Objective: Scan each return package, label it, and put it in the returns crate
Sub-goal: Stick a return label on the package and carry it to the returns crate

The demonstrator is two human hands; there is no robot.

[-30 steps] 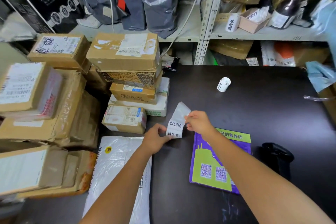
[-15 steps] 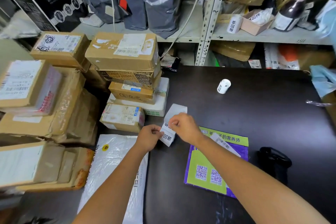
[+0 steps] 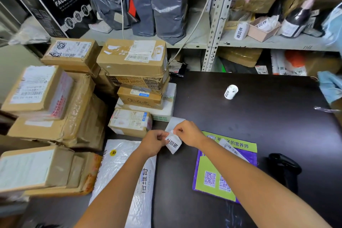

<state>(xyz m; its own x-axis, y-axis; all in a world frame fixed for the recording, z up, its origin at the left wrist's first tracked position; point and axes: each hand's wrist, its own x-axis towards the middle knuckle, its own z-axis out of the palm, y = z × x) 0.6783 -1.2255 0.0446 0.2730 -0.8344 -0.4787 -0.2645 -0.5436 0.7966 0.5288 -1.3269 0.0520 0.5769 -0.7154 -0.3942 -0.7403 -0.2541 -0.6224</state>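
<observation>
Peeling a return sticker

Both hands, left hand (image 3: pixel 154 141) and right hand (image 3: pixel 187 131), are pinching the white printed paper label strip (image 3: pixel 173 144) above the dark table (image 3: pixel 259 116).

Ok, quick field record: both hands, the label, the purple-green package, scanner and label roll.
left hand: pinches label strip at lower left
right hand: pinches label strip at upper end
label strip: held over the table, on no package yet
purple-green package: flat on table, under right forearm
scanner: on table right of package, untouched
label roll: on table, far side
returns crate: not in view
</observation>
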